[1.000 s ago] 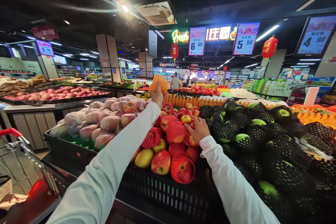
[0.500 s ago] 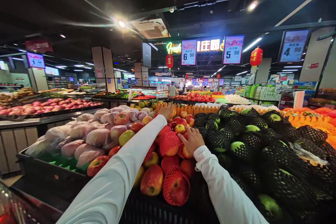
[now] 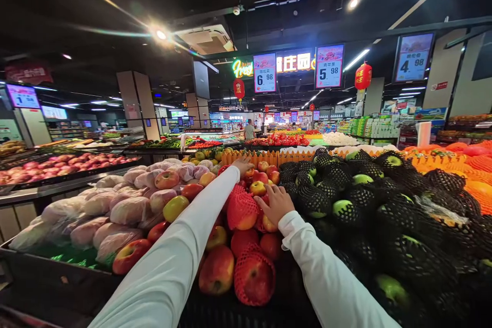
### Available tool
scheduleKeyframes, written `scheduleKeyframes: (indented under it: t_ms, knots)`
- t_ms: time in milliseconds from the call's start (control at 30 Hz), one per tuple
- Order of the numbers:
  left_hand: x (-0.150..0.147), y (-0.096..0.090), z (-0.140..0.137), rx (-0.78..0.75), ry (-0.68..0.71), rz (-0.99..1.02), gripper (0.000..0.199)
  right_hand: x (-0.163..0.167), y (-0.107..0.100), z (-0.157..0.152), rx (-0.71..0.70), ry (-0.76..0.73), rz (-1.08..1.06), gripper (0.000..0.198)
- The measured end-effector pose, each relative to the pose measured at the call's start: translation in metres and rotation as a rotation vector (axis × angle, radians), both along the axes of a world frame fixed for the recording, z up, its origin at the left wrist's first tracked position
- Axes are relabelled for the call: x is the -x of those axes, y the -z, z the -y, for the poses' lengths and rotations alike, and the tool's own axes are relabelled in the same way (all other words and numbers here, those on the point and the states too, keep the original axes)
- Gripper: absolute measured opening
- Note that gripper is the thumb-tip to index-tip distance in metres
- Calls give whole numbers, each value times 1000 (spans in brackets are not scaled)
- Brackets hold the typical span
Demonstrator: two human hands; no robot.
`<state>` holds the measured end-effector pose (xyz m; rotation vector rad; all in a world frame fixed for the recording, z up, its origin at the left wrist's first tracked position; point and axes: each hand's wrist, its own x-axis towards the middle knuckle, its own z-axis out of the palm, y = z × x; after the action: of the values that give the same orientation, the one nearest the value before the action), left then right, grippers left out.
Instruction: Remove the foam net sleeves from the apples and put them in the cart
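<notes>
My left hand stretches to the back of the red apple pile, near the wooden picket edging. Its fingers look extended over the apples there, with nothing visible gripped. Nearer to me, my right hand rests on the pile with fingers spread, touching apples beside a small red-yellow apple. An apple in a red foam net lies just left of it. In front are another netted apple and a bare red apple. My left sleeve hides part of the pile.
Pale bagged fruit fills the display on the left. Green fruit in black foam nets is heaped on the right, with orange netted fruit beyond. A low picket edging runs behind. A person stands farther off.
The view has turned slightly right, so the displays sit farther left. My left hand's fingers have spread, and the apple seen at them earlier no longer shows there. My right hand stays on the apples.
</notes>
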<state>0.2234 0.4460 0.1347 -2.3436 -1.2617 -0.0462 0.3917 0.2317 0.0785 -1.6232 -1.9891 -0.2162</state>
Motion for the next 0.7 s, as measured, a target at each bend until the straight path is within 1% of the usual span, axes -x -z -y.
scheduleKeyframes:
  t_ms: [167, 233, 333, 433, 500, 567, 700]
  knots:
    - [-1, 4, -7, -50, -27, 25, 49, 1, -1, 1, 5, -9, -9, 67]
    - [-1, 4, -11, -45, -54, 40, 49, 1, -1, 1, 4, -13, -9, 67]
    - [1, 5, -19, -1, -97, 63, 55, 0, 0, 0, 8, -14, -5, 66]
    - [6, 7, -25, 46, -135, 93, 69, 0, 0, 1, 18, -5, -2, 67]
    - [10, 8, -29, 67, -159, 122, 75, 0, -1, 2, 20, -2, -2, 67]
    - [17, 9, -31, 68, -170, 161, 75, 1, -2, 3, 17, -3, -4, 67]
    - [31, 12, -36, 33, -146, 233, 68, 1, -4, 5, 26, -2, -13, 68]
